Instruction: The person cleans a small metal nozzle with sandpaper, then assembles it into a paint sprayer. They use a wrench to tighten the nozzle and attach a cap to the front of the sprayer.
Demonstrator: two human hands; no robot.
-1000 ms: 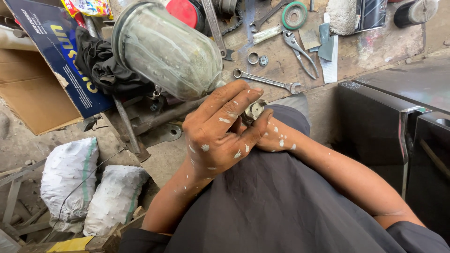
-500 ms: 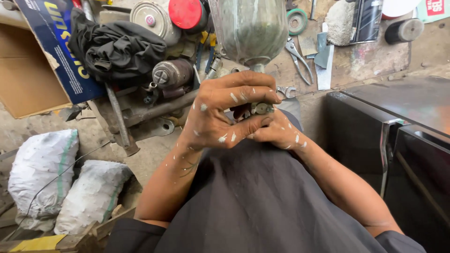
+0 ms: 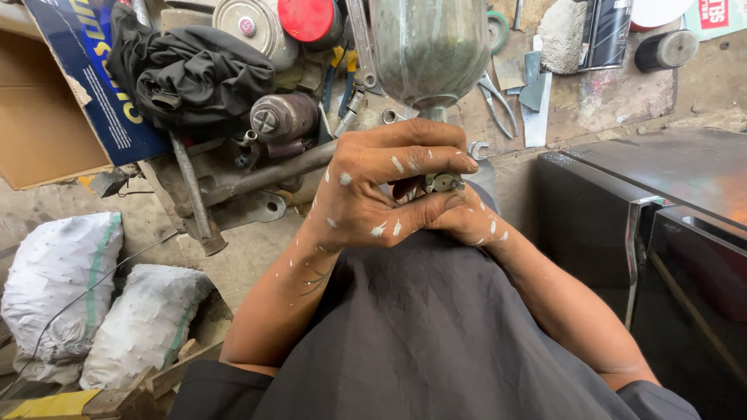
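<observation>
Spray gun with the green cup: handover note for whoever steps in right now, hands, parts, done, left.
Left hand: on top, fingers curled over the spray gun body, closed grip.
Right hand: underneath, mostly hidden by the left; it seems to support the body, its grip can't be told.
Green cup: on the gun, standing upright above the hands, over the lap.
Spanner, pliers, other tools: on the floor ahead, untouched.
Done: gun is in hand with the cup on it.
Left: the fitting under the fingers is still being handled; whether it is tight can't be seen.
</observation>
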